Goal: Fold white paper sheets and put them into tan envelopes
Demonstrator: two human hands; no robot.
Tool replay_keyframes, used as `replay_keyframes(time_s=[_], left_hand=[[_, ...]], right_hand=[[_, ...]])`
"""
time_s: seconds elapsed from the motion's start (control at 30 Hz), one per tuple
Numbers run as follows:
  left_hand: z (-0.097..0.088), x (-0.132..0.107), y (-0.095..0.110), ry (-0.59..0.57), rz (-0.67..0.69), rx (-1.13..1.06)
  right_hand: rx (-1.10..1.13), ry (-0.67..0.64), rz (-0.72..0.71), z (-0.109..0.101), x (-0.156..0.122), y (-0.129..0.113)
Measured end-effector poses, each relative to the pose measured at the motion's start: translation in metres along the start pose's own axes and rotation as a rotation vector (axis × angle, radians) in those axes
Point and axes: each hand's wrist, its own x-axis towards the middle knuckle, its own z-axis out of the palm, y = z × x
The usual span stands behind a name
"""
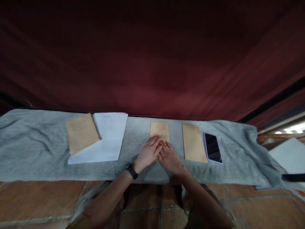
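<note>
In front of me a brown paper envelope with a reddish stamp mark lies flat on the grey cloth. My left hand, with a dark band on its wrist, rests on the envelope's lower part, fingers stretched out. Beside it my right hand also lies flat on the envelope, its fingers extended and touching the left hand's. Together the hands hide the envelope's near end. Another brown envelope lies to the right, apart from my right hand.
A phone with a pale purple edge lies right of the second envelope. On the left, a stack of brown envelopes overlaps white paper sheets. Behind the cloth-covered surface hangs a dark red curtain. Tiled floor shows below.
</note>
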Motion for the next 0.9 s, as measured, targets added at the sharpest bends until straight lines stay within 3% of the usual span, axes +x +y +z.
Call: replay_keyframes(time_s=[0.13, 0.23, 0.47, 0.67, 0.9], left_hand=[[0.014, 0.004, -0.006, -0.111, 0.008, 0.179], [0.015, 0.013, -0.012, -0.171, 0.008, 0.213], [0.016, 0.065, -0.032, -0.299, 0.073, 0.235], [0.027, 0.108, -0.040, -0.265, 0.073, 0.268], [0.032, 0.111, -0.041, -0.169, 0.144, 0.290]], right_hand=[[-0.024, 0.019, 0.013, 0.003, 0.001, -0.001], [-0.026, 0.021, 0.002, 0.002, 0.002, -0.001], [0.047, -0.029, 0.000, -0.007, 0.006, -0.002], [0.179, -0.160, -0.012, -0.019, 0.008, 0.003], [0.555, -0.345, -0.065, -0.042, 0.020, 0.025]])
